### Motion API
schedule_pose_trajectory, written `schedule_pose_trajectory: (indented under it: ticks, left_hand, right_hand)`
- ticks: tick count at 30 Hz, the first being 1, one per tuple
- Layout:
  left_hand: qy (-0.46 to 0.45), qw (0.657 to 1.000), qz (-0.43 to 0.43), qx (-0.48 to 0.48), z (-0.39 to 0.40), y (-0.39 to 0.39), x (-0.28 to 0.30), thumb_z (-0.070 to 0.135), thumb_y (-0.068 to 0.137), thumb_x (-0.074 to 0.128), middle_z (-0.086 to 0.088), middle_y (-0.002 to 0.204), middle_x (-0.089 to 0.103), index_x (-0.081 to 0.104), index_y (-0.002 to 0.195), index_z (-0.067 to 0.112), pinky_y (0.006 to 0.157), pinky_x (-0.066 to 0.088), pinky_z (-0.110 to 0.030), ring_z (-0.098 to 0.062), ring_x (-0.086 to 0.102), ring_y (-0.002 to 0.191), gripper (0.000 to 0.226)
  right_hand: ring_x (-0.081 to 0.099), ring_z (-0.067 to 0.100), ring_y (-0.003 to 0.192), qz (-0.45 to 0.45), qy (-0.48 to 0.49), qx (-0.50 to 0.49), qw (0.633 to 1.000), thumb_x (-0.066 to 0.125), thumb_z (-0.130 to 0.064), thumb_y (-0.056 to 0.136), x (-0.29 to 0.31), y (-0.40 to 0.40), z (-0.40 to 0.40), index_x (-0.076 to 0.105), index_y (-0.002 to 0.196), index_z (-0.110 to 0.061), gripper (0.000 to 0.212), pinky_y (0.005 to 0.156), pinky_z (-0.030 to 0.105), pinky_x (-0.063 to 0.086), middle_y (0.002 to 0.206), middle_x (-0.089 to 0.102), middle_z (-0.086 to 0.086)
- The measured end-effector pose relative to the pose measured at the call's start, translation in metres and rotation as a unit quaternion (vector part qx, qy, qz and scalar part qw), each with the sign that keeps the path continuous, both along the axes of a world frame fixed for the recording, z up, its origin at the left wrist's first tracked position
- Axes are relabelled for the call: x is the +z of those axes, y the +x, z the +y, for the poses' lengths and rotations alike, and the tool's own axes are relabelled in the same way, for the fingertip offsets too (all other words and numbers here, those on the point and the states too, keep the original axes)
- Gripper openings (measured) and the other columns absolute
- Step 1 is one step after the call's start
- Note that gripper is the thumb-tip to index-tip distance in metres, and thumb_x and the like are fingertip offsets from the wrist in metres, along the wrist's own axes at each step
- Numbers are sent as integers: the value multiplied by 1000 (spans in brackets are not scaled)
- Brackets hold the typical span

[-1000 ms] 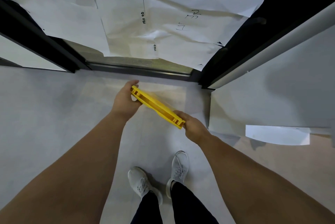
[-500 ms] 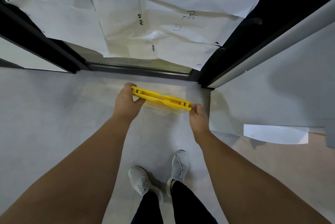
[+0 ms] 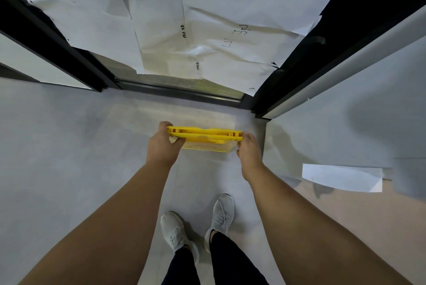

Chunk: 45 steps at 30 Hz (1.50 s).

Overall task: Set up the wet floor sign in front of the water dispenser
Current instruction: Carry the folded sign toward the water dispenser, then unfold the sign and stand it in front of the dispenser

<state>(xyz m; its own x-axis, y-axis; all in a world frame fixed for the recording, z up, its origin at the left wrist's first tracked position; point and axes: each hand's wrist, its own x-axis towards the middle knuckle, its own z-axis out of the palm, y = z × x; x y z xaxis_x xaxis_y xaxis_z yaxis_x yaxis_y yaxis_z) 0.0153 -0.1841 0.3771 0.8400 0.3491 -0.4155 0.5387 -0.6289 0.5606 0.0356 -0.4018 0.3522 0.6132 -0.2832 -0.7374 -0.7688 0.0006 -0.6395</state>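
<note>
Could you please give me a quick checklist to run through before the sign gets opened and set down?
1. Left hand holds the left end of the sign: ok.
2. Right hand holds the right end: ok.
3. Sign level, top edge square to the person: ok.
4. Floor ahead of the shoes free of obstacles: ok.
5. Sign panels spread apart: not ok, they look folded together.
6. Water dispenser in front: cannot tell, only paper sheets over a dark frame show.
</note>
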Motion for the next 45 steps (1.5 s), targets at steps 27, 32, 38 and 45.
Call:
schedule_pose_trajectory:
  ticks: [27, 32, 38, 45]
  left_hand:
    - [-171, 978, 111, -53, -128, -148, 64, 34, 96, 48, -16, 126, 61, 58, 125, 15, 103, 41, -40, -33, 54, 120, 36]
    - [-153, 978, 123, -77, -183, -176, 65, 35, 98, 44, -19, 127, 60, 57, 127, 14, 105, 42, -43, -35, 54, 121, 38]
    - [-142, 978, 134, -72, -256, -212, 68, 40, 97, 43, -14, 129, 60, 57, 129, 15, 103, 43, -42, -34, 53, 122, 43]
    - [-170, 976, 135, -23, -334, -248, 62, 42, 97, 44, -13, 130, 57, 55, 130, 16, 99, 42, -39, -29, 53, 117, 43]
  right_hand:
    - [48, 16, 101, -16, -55, -46, 997, 46, -45, 93, 67, -200, -130, 60, 122, -16, 43, 89, 27, 33, 111, 53, 1]
    - [52, 28, 110, 3, -75, -31, 997, 40, -44, 95, 65, -221, -185, 59, 120, -9, 47, 93, 37, 39, 126, 58, 16]
    - [50, 30, 96, 40, -97, 23, 994, 36, -46, 90, 66, -243, -261, 54, 96, -16, 36, 85, 36, 38, 104, 54, 12]
    - [54, 33, 108, 26, -102, 37, 994, 41, -42, 83, 63, -260, -336, 59, 115, -9, 49, 99, 46, 43, 121, 54, 17]
